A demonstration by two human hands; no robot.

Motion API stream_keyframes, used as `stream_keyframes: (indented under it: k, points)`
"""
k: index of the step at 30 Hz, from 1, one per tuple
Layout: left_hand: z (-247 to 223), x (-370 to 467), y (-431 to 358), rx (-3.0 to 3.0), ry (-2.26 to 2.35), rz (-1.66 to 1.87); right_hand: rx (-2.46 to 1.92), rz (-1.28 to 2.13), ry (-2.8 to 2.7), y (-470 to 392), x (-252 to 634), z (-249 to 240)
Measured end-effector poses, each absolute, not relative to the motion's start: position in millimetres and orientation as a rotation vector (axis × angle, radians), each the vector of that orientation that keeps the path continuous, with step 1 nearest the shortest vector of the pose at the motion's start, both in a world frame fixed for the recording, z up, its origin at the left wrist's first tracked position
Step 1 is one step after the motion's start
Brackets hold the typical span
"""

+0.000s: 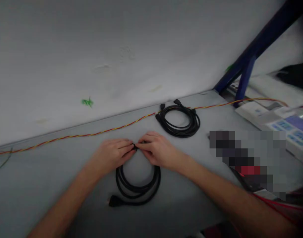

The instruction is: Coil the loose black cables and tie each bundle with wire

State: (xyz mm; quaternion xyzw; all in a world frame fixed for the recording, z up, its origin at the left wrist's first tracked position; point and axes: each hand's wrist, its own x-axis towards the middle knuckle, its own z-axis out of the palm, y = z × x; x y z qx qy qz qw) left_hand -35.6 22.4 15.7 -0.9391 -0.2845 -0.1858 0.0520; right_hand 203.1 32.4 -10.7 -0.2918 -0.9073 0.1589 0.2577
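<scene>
A coiled black cable [138,190] lies on the grey tabletop [54,172], its plug end pointing to the lower left. At the top of this coil my left hand [115,153] and my right hand [157,148] come together with bent fingers. Both pinch a small dark piece at the coil's top, too small to tell whether it is a tie or the cable itself. The fingertips of the two hands almost touch. Part of the coil is hidden under the hands.
Behind my right hand lies another coiled black cable [183,132]. A twisted red and yellow wire [96,134] runs along the white wall [116,82]. At right are a blue metal frame [246,76], a white box [287,132] and a pixelated area.
</scene>
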Motion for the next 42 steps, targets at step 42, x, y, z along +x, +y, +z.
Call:
stream_keyframes:
  k: [42]
  points:
    - [5.1,-26.0,26.8,-2.902,-1.025,-0.857,-1.003,0.577,-2.159,23.4,197.5,-26.8]
